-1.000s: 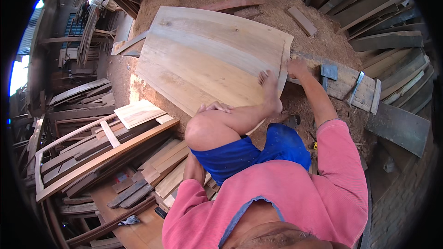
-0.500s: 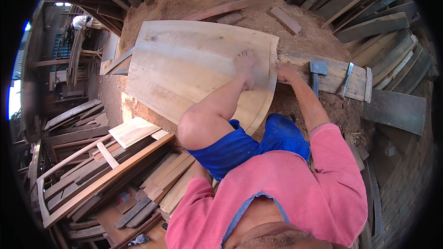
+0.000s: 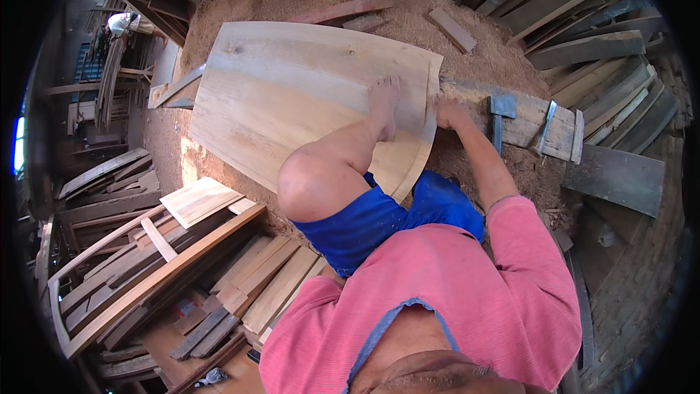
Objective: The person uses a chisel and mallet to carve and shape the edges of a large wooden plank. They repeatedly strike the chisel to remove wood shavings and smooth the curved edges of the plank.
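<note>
Sawdust (image 3: 503, 66) covers the workshop floor, with boards (image 3: 601, 51) leaning along its far side and a stack of planks (image 3: 266, 277) at the lower left. On this ground, in front of the person, a broad wooden panel (image 3: 277, 80) lies face up, apparently flat. Its long axis runs left to right, dipping a little toward the right, and its seams follow that line; the right end points at the beam (image 3: 526, 122), and the bend in that end may be partly the lens. The bare left foot (image 3: 384, 106) stands on the panel near this end, probably as a weight to keep it from sliding while both arms are free. Just beside the end, the right hand (image 3: 452, 114) is low with its fingers curled; whether they grip the edge, or some small thing, cannot be told. The left hand is hidden beyond the sleeve (image 3: 302, 314) and thigh, so its grip cannot be told either. On the beam lie a hammer (image 3: 502, 107) and, farther right, a chisel (image 3: 545, 125), seemingly laid there to stay within the right arm's reach and off the loose sawdust.
</note>
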`<state>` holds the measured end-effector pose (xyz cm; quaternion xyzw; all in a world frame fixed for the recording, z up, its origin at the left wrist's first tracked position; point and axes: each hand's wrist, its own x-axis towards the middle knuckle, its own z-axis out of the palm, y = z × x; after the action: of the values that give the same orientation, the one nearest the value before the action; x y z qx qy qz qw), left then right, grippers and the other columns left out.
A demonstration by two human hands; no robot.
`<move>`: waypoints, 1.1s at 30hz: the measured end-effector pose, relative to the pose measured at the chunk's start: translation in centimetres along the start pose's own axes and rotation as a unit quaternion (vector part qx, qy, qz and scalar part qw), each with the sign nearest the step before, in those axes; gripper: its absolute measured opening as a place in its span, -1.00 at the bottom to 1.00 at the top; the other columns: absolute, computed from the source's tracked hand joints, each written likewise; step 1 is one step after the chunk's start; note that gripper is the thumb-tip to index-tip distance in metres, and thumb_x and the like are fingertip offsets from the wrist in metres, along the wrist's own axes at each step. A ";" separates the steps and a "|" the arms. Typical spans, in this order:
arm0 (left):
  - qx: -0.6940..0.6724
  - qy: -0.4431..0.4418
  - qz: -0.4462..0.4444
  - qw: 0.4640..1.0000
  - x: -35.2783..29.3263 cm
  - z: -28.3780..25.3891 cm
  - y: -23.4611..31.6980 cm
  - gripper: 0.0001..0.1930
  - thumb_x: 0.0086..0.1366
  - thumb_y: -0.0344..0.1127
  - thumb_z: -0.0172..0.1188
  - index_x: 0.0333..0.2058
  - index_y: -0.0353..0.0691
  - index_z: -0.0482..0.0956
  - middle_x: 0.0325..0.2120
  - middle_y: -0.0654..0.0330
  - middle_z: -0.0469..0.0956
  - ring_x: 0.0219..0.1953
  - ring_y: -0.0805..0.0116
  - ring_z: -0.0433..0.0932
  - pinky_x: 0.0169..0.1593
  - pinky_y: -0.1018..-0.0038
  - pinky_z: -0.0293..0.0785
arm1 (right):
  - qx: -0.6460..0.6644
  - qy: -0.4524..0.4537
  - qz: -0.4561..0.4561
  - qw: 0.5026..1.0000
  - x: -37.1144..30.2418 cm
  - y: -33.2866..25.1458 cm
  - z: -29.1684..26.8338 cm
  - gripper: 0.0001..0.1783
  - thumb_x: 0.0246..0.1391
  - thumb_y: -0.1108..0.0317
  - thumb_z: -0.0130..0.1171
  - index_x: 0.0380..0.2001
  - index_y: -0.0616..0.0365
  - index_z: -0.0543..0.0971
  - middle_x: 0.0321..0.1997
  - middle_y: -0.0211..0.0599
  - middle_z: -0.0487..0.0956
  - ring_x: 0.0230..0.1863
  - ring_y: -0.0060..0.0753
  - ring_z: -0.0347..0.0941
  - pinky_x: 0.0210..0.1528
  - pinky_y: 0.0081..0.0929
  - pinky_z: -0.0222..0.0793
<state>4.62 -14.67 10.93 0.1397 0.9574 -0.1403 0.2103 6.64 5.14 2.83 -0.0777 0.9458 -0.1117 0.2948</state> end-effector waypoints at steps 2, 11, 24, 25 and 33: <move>0.006 -0.012 0.001 1.000 -0.1 0.3 -0.3 -0.09 0.01 -0.11 0.38 0.27 -0.34 0.13 0.19 -0.10 0.38 0.30 0.06 0.36 0.41 0.27 0.23 | 0.018 -0.056 0.025 0.998 -0.5 -1.1 -0.6 -0.19 0.04 0.44 0.09 0.43 0.02 0.25 0.53 -0.23 0.28 0.43 0.23 0.29 0.30 0.19 0.36; 0.021 -0.039 0.026 0.999 1.1 -0.9 0.1 -0.21 0.10 -0.19 0.34 0.26 -0.33 0.19 0.19 -0.12 0.37 0.33 0.06 0.32 0.41 0.27 0.22 | 0.104 0.043 0.039 0.993 -1.1 -0.7 2.2 -0.16 0.01 0.34 0.05 0.45 0.00 0.23 0.56 -0.28 0.24 0.40 0.30 0.27 0.39 0.11 0.26; -0.250 0.158 0.120 0.948 15.5 6.8 -12.8 -0.26 0.31 0.03 0.22 0.33 -0.31 0.28 0.39 -0.27 0.14 0.45 -0.31 0.05 0.48 -0.03 0.02 | 0.393 -0.007 0.228 0.891 -2.9 1.3 5.5 -0.42 0.26 0.12 0.14 0.20 0.31 0.43 0.01 0.18 0.63 0.11 0.27 0.53 0.21 -0.06 0.41; -0.245 0.131 0.145 0.950 17.2 5.9 -11.3 -0.24 0.31 0.02 0.22 0.35 -0.30 0.26 0.41 -0.26 0.12 0.47 -0.30 0.02 0.49 -0.03 0.01 | 0.402 -0.025 0.210 0.891 -2.8 0.9 6.8 -0.43 0.28 0.09 0.14 0.16 0.34 0.46 -0.06 0.12 0.67 0.04 0.22 0.57 0.18 -0.09 0.43; -0.043 -0.061 0.230 0.970 16.3 4.0 -8.2 -0.20 0.40 0.10 0.04 0.47 -0.19 0.09 0.51 -0.16 -0.07 0.55 -0.19 -0.15 0.54 0.00 -0.15 | 0.696 0.057 0.231 0.678 -3.5 -6.4 16.3 -0.53 0.41 0.16 0.11 0.16 0.34 0.49 0.10 -0.26 0.61 0.06 -0.41 0.48 0.20 -0.37 0.37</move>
<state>-10.80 -20.10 1.98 0.3381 0.8901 -0.0552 0.3006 19.34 -2.94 -6.71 0.3769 0.5980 -0.6703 0.2259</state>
